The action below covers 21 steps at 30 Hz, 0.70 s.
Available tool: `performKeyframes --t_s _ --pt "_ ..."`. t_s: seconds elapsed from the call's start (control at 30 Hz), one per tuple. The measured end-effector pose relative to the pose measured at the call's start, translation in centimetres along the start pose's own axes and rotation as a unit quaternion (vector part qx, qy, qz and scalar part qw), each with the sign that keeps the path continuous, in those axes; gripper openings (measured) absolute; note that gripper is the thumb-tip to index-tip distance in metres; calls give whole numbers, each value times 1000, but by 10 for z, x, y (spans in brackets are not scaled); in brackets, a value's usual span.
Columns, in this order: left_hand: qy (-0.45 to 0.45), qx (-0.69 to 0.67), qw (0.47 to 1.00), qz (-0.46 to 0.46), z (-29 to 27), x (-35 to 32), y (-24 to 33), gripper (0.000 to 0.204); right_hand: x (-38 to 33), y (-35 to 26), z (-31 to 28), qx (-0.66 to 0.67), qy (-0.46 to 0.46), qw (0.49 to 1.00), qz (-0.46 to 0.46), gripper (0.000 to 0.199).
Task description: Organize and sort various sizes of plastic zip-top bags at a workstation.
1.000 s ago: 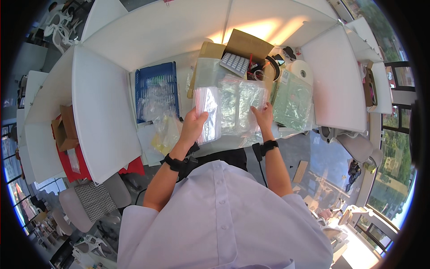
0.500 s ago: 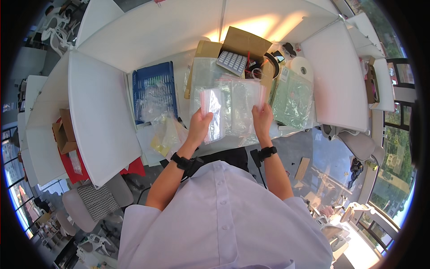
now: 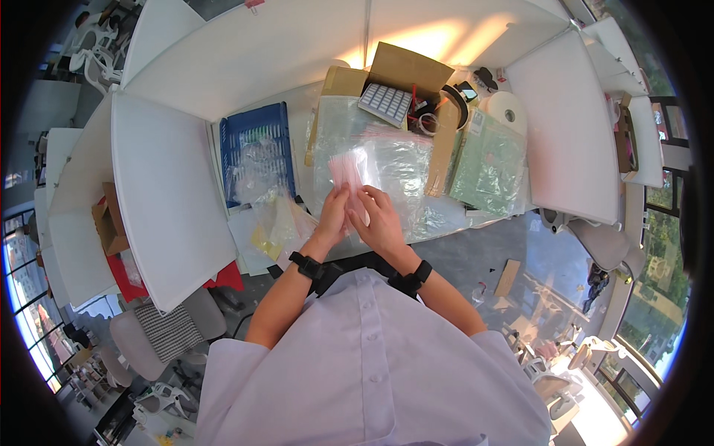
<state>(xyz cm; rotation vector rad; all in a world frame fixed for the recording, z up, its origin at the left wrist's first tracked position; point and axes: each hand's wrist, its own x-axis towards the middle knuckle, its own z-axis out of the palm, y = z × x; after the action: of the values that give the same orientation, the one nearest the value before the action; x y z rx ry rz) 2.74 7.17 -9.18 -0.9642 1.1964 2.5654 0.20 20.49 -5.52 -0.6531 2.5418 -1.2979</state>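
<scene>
A stack of clear zip bags [image 3: 345,169] with pinkish edges stands up between my two hands, above the near part of the desk. My left hand [image 3: 334,214] grips the stack on its left side, thumb and fingers closed on it. From the right, my right hand [image 3: 381,224] closes its fingers on the lower right edge of the same stack; its fingertips are partly hidden. Just beyond my hands, more clear plastic bags [image 3: 405,167] with pink edges lie flat on the desk.
An open cardboard box [image 3: 442,152] holds a white keyboard [image 3: 385,104], cables and other items. Left of it sits a blue basket [image 3: 285,137] with crumpled clear plastic. Greenish plastic packaging [image 3: 487,163] and a white roll [image 3: 510,115] lie at right. White partitions [image 3: 167,193] enclose the desk.
My right hand has left the flat bags at right and come leftward to the stack. The stack, in my left hand, has moved slightly nearer to me and turned edge-on.
</scene>
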Motion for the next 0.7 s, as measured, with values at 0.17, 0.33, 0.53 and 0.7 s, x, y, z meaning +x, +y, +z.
performKeyframes --t_s 0.17,0.33,0.53,0.7 --pt "-74 6 997 28 -17 -8 12 30 0 -8 -4 9 -54 992 -113 37" --pt "-60 26 997 30 -35 -9 41 27 2 11 -5 157 -129 962 -182 34" --pt "-118 29 989 87 -39 -24 76 35 14 -11 -18 251 -5 968 9 82" --pt "-150 170 970 88 -58 -27 85 43 18 -10 -20 334 -27 940 64 75"
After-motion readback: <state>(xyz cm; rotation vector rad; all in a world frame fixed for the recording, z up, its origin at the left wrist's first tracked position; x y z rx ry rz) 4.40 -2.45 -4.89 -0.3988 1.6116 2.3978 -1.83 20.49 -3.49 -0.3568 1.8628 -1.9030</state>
